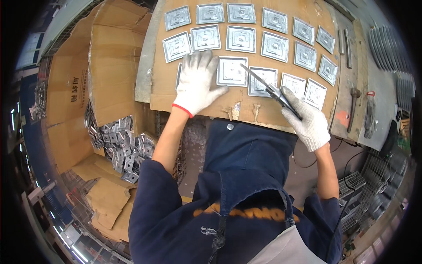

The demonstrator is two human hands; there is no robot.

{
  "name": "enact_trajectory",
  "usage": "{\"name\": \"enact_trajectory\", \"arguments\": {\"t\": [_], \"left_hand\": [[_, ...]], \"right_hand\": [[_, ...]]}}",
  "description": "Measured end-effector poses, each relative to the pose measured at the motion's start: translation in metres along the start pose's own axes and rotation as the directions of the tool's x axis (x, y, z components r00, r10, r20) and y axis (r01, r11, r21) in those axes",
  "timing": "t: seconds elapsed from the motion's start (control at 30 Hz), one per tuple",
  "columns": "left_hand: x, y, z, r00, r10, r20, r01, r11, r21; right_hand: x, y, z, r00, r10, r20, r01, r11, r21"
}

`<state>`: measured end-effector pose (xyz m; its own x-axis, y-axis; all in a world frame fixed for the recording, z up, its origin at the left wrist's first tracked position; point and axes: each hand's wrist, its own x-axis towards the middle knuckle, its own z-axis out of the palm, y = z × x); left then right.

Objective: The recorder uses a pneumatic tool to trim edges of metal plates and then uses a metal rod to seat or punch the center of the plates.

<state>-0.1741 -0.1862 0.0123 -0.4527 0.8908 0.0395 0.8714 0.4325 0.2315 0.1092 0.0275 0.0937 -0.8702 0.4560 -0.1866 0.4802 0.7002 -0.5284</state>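
The left hand (196,82), in a white knit glove with a red cuff, is lying flat with its fingers spread, grasping nothing; it is pressing down on a square stamped metal plate (179,74) at the left end of the nearest row, of which only a thin edge is showing beside the glove. The right hand (306,119), also in a white knit glove, is clenching around the handle of a slim metal hand tool (268,86), possibly pliers or snips, though the exact kind is hard to tell. The tool's tip is reaching left and away, lying over the gap between the second plate (232,71) and the third plate (262,82) of the near row.

Around the hands, three rows of square plates (241,38) are lying side by side on a brown cardboard sheet (206,108) that is covering the workbench. To the right of the sheet, a dark-handled tool (353,108) and two thin metal bars (343,46) are resting on the bare bench top. Far right, a stack of curved grey metal parts (384,46) is standing near the bench edge.

On the left, lower down, a large open cardboard box (70,110) is holding a loose heap of small metal plates (118,145). The person's dark blue sleeves and jacket (246,176) are filling the near foreground.
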Motion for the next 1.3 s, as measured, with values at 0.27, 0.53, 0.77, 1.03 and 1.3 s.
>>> {"name": "enact_trajectory", "arguments": {"t": [0.27, 0.53, 0.77, 1.03, 1.3], "left_hand": [[-0.002, 0.002, -0.002, 0.997, -0.032, -0.069, 0.029, 0.999, -0.037], [0.001, -0.014, 0.009, 0.996, 0.014, -0.086, -0.017, 0.999, -0.033], [0.001, -0.013, 0.010, 0.994, 0.022, -0.110, -0.025, 0.999, -0.031], [0.001, -0.010, 0.009, 0.993, 0.009, -0.119, -0.013, 0.999, -0.036], [0.001, -0.010, 0.010, 0.991, 0.003, -0.134, -0.010, 0.998, -0.054]], "right_hand": [[0.018, -0.001, 0.006, 0.999, 0.023, 0.048, -0.015, 0.986, -0.163], [0.011, -0.003, 0.007, 1.000, -0.010, 0.026, 0.016, 0.974, -0.226], [0.013, -0.001, 0.006, 1.000, 0.010, 0.027, -0.003, 0.967, -0.254], [0.028, -0.025, 0.009, 0.989, -0.019, 0.145, 0.056, 0.966, -0.254], [0.030, -0.033, 0.005, 0.985, 0.040, 0.167, 0.012, 0.954, -0.300]]}}
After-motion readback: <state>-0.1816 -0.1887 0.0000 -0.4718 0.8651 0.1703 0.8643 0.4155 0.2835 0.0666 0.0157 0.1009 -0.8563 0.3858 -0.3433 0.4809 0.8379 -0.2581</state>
